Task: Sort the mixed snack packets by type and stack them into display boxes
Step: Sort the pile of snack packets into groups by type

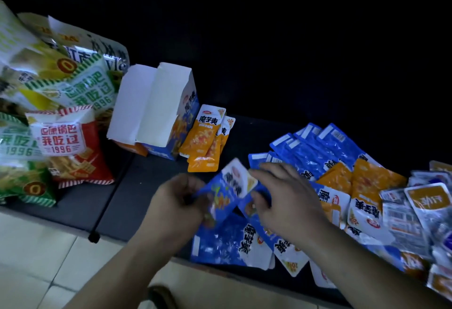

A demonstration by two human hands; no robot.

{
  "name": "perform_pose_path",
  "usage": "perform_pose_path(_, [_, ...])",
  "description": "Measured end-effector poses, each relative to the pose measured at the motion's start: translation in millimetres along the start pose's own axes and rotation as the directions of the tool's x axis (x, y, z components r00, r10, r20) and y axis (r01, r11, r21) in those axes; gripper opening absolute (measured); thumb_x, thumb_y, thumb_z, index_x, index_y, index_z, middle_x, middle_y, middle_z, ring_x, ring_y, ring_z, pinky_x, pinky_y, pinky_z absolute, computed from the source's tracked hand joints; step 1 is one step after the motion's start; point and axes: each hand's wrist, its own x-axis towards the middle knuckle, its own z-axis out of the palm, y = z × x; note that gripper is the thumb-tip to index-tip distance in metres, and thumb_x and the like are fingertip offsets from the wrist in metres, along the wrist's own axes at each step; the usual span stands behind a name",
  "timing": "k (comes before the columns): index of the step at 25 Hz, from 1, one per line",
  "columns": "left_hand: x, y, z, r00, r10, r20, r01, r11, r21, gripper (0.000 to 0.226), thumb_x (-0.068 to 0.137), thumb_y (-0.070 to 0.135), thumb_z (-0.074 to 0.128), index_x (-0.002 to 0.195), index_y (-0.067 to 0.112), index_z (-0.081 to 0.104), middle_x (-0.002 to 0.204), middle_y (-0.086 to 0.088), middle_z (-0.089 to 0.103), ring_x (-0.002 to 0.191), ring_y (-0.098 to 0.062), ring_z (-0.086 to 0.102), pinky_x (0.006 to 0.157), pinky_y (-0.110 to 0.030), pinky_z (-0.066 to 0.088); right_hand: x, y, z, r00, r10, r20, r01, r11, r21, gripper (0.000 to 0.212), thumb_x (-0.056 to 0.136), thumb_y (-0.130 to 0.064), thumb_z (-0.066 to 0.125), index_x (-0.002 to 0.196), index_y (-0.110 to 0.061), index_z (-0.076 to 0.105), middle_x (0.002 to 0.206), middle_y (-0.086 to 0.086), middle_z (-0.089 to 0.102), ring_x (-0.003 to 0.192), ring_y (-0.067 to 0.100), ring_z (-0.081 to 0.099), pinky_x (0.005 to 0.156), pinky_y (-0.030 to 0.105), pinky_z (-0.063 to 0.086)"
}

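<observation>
My left hand (176, 201) grips a blue snack packet (227, 186) by its lower end, tilted above the pile. My right hand (288, 201) reaches over the mixed pile with its fingers bent down onto the blue packets (318, 149), touching the held packet's upper corner. Orange packets (208, 142) lean in a small stack against an open blue display box (171, 113) with white flaps. More orange packets (367, 181) and silver-white packets (415, 211) lie mixed in the pile on the right.
Large crisp bags, green (80, 88) and red (71, 147), are heaped at the left on the dark table (122, 198). The table's front edge runs diagonally, with pale floor tiles (36, 259) below. The background is dark.
</observation>
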Motion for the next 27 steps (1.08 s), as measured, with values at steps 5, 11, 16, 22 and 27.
perform_pose_path(5, [56.3,49.2,35.6,0.994,-0.064,-0.088,0.043,0.973,-0.228,0.023,0.094,0.019,0.075,0.112,0.011,0.062,0.106,-0.011,0.073,0.072,-0.022,0.076,0.048,-0.027,0.055,10.7,14.0,-9.4,0.988,0.126,0.094,-0.146,0.957,0.252,0.065,0.106,-0.039,0.051,0.162,-0.038,0.019,0.159,-0.003,0.038,0.106,0.013,0.055,0.088,0.037,0.05])
perform_pose_path(11, [53.1,24.3,43.4,0.975,0.171,-0.141,-0.152,0.978,0.141,0.024,0.092,0.017,0.074,0.114,0.023,0.067,0.1,0.011,0.07,0.089,-0.013,0.07,0.073,-0.026,0.057,8.4,24.7,-9.7,0.984,0.055,0.168,-0.084,0.981,0.174,0.065,0.102,-0.045,0.056,0.16,-0.03,0.031,0.168,-0.013,0.022,0.156,0.013,0.016,0.125,0.038,0.025])
perform_pose_path(16, [41.7,-12.5,46.3,0.787,0.615,0.047,-0.531,0.638,0.558,0.028,0.09,0.003,0.065,0.113,0.016,0.075,0.122,0.0,0.069,0.11,-0.023,0.06,0.091,-0.034,0.053,14.0,17.1,-12.9,0.988,0.053,0.147,-0.065,0.995,0.079,0.064,0.1,-0.054,0.053,0.156,-0.028,0.039,0.165,-0.013,0.028,0.152,0.014,0.023,0.12,0.033,0.029])
perform_pose_path(22, [23.5,-15.9,17.3,0.914,0.391,0.107,-0.39,0.777,0.494,0.019,0.089,0.032,0.074,0.108,0.028,0.074,0.099,0.013,0.07,0.085,-0.003,0.064,0.077,-0.028,0.054,8.9,23.7,-15.4,0.971,0.047,0.234,-0.1,0.971,0.218,0.055,0.105,-0.034,0.057,0.156,-0.029,0.039,0.167,-0.014,0.024,0.154,0.012,0.02,0.123,0.039,0.028])
perform_pose_path(27, [-5.6,-31.2,40.4,0.952,0.242,0.187,-0.306,0.797,0.521,0.063,0.064,0.081,0.065,0.109,0.037,0.066,0.101,0.017,0.051,0.085,-0.003,0.058,0.074,-0.026,0.053,-12.4,31.5,-17.4,0.996,0.079,-0.05,-0.066,0.974,0.217,0.029,0.099,-0.015,0.061,0.124,-0.027,0.066,0.126,-0.008,0.056,0.114,0.02,0.056,0.093,0.044,0.052])
